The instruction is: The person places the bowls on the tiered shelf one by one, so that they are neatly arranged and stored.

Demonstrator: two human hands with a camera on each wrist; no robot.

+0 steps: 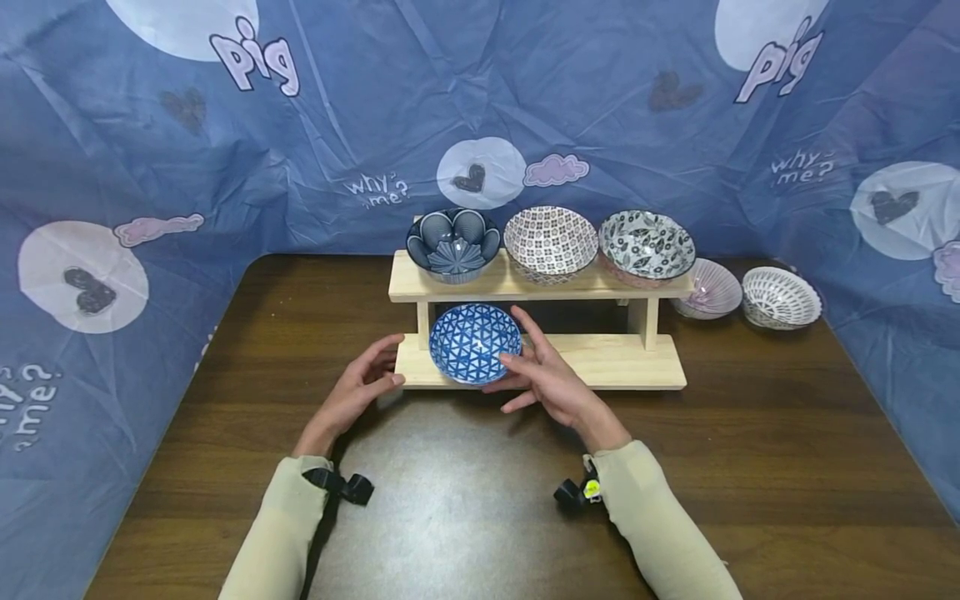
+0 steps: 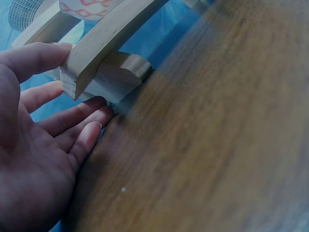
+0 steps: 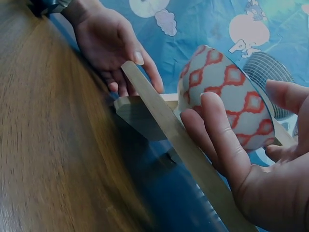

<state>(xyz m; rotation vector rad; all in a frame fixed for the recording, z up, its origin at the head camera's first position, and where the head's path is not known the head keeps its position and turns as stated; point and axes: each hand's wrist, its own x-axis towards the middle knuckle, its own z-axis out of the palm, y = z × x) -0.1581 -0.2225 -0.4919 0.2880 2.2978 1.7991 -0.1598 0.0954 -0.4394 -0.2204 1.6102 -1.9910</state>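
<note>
A bowl [image 1: 474, 343] with a blue-and-white triangle pattern inside is at the left part of the lower tier of a wooden two-tier shelf [image 1: 600, 360]. Its outside, red diamonds on white, shows tilted in the right wrist view. My right hand [image 1: 551, 379] holds this bowl at its right side, thumb over the rim and other fingers against the outside. Whether the base touches the board is unclear. My left hand [image 1: 358, 387] grips the left end of the lower board between thumb and forefinger; its other fingers bend loosely below the board [image 2: 96, 58].
On the upper tier stand a dark blue bowl [image 1: 453, 246], a brown-and-white patterned bowl [image 1: 551, 242] and a leaf-patterned bowl [image 1: 647, 244]. Right of the shelf, a pinkish bowl [image 1: 707, 289] and a black-and-white bowl [image 1: 782, 297] sit on the wooden table [image 1: 750, 467]. Blue printed cloth [image 1: 337, 125] hangs behind.
</note>
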